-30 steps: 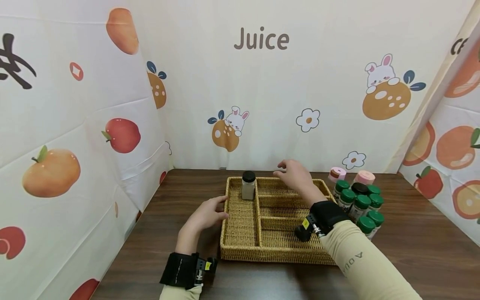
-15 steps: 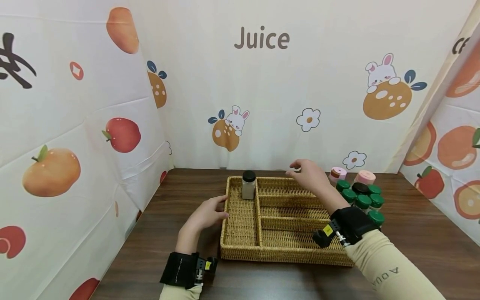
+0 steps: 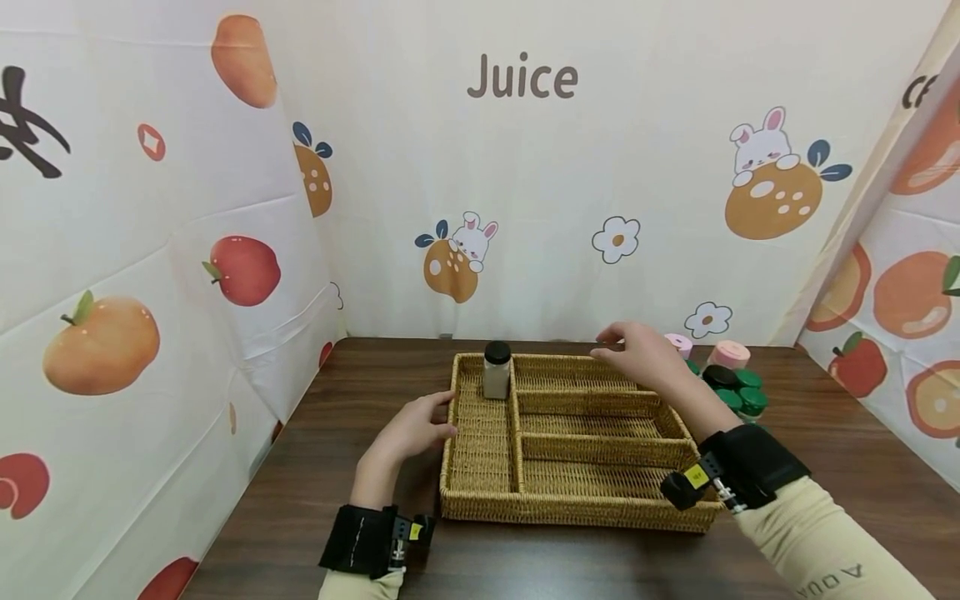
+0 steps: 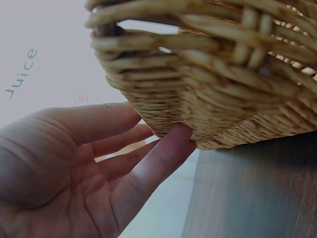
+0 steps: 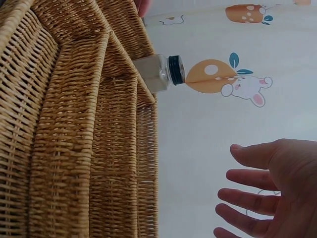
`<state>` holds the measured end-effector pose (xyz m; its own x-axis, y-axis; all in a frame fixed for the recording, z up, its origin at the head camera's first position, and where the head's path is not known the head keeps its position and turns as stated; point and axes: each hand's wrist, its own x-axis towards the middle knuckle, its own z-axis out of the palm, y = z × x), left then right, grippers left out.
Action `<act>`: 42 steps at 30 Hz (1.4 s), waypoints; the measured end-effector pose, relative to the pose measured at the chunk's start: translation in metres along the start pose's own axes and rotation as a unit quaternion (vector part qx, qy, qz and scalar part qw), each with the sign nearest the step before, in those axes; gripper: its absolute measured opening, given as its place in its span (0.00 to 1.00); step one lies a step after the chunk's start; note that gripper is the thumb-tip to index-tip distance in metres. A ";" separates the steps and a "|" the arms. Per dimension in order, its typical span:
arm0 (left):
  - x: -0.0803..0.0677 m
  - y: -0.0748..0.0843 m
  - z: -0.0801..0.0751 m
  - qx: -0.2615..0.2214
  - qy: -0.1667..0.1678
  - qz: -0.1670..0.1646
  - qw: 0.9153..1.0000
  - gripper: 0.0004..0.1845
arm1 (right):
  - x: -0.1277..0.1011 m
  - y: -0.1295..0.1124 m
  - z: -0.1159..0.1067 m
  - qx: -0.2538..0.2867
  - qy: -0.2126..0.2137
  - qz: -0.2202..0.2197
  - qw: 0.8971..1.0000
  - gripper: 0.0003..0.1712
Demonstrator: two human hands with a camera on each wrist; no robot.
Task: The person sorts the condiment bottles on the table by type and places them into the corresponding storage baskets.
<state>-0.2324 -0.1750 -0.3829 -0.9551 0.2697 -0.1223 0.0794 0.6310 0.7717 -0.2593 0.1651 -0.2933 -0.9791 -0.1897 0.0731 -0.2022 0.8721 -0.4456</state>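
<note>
A woven wicker basket (image 3: 480,504) with a long left compartment and several smaller ones on its right sits on the table. One clear jar with a black lid (image 3: 496,375) and pale contents stands upright at the back of that left compartment. At the basket's left wall (image 4: 163,89), my left hand (image 3: 411,429) touches the weave with its fingertips, fingers fairly straight. My right hand (image 3: 641,354) hovers over the back right of the basket, holding nothing; in the right wrist view its fingers (image 5: 247,199) are spread and relaxed.
Right of the basket, partly behind my right forearm, stand several jars with green lids (image 3: 752,401) and one black lid (image 3: 722,377). Two pink-topped containers (image 3: 729,355) are behind them. Printed cloth hangs at the table's back and sides.
My right hand has moved right, away from the jar in the basket, and its forearm now covers more of the green-lidded jars. The left hand has stayed at the basket's side.
</note>
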 end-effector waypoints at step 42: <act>-0.002 0.000 -0.002 -0.007 -0.008 0.007 1.000 0.33 | -0.079 0.064 -0.033 -0.085 -0.005 -0.034 0.996 0.18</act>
<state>-0.2310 -0.1771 -0.3813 -0.9495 0.2893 -0.1216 0.0878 0.6169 0.7821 -0.1957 0.2511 -0.2981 -0.9629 -0.2552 0.0881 -0.2698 0.9209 -0.2815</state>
